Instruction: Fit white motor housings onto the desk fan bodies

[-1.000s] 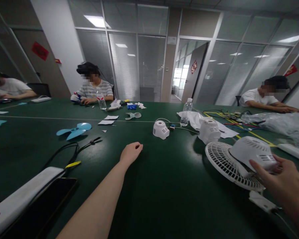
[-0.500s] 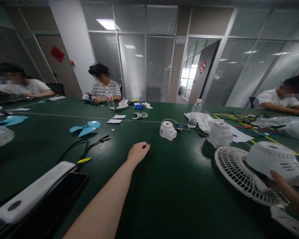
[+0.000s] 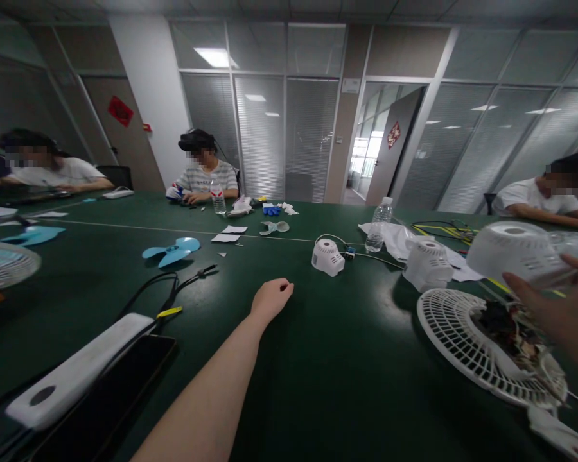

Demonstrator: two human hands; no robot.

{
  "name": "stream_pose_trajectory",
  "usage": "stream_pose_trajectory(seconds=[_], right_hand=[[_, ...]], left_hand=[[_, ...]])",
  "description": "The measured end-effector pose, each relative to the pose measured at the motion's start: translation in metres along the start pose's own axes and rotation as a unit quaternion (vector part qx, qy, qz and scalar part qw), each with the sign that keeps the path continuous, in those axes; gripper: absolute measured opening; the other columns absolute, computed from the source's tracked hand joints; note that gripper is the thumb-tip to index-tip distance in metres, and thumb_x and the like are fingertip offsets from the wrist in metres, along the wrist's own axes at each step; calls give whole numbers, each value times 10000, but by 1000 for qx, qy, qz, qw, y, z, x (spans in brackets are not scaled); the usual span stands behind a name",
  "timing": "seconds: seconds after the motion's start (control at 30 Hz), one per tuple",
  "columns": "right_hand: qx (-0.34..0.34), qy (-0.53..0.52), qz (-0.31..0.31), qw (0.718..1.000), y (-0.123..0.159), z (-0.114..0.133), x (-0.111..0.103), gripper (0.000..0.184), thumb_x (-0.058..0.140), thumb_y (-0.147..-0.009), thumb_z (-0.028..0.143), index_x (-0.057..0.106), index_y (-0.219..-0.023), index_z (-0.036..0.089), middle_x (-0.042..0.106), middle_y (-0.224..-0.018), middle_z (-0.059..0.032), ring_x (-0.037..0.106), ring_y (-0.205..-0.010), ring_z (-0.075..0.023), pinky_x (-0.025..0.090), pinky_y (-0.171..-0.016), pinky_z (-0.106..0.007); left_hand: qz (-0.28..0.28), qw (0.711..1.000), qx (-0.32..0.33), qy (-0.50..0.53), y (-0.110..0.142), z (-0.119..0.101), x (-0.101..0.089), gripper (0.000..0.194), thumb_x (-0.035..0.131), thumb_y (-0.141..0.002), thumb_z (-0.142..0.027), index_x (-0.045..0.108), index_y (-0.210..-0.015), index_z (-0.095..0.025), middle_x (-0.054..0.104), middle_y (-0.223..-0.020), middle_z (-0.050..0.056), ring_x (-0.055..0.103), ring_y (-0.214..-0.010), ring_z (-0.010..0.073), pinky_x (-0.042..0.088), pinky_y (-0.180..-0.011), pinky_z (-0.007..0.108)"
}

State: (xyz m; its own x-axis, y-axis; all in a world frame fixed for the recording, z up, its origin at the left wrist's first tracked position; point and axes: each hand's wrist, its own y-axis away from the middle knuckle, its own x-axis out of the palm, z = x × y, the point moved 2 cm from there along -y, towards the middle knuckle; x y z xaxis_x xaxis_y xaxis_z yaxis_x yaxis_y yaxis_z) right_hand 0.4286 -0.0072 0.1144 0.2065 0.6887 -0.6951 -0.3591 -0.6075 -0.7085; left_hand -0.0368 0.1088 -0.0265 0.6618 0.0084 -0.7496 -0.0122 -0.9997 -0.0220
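Observation:
My left hand (image 3: 271, 300) rests on the green table (image 3: 318, 385) with its fingers curled in, and nothing shows in them. At the right edge, my right hand (image 3: 561, 314) grips a white plastic fan motor cover (image 3: 515, 253), raised in the air. Below it lies a white fan guard (image 3: 446, 324), with exposed wiring and motor parts (image 3: 510, 327) at its middle. A second white motor cover (image 3: 428, 264) stands behind the guard. Another, smaller-looking motor cover (image 3: 327, 256) is ahead of my left hand, next to a thin wire.
Left of my arm lie a white power strip (image 3: 81, 372), a dark phone (image 3: 110, 398) and black cables. Blue fan blades (image 3: 172, 251) sit farther off. Water bottles (image 3: 379, 224), papers and blue gloves (image 3: 271, 209) stand toward the back. Several people sit across the table.
My right hand has lifted the white motor cover up off the fan guard, uncovering the wiring and motor parts. My left hand stays on the table; the view has tilted slightly.

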Motion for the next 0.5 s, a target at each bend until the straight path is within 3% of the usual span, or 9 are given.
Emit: stream_pose_trajectory(seconds=[0.07,0.27,0.5], right_hand=[[-30,-34,-5,999,-20,25,-2,752,462,-897,580,390,-1388,15,529,-1292,-281,503,-1229,-332,385,-866,-372],[4,-108,110,988,-61,77,23,825,357,-887,624,372,-1332,-70,520,-1258,-314,531,-1194,-324,393,-831,-342],[45,-99,189,976,-61,84,57,920,378,-859,622,349,-1276,-198,539,-1168,-390,596,-1126,-333,414,-766,-330]], left_hand=[[1,1000,0,3,1,0,0,316,456,-895,-458,686,-833,-251,721,-862,26,653,-785,199,412,-609,262],[8,1000,3,11,2,1,0,320,450,-896,-470,678,-855,-249,716,-857,27,653,-769,199,427,-606,266],[11,1000,-1,19,2,2,0,319,442,-912,-467,678,-875,-256,716,-877,17,661,-765,192,448,-622,269]])
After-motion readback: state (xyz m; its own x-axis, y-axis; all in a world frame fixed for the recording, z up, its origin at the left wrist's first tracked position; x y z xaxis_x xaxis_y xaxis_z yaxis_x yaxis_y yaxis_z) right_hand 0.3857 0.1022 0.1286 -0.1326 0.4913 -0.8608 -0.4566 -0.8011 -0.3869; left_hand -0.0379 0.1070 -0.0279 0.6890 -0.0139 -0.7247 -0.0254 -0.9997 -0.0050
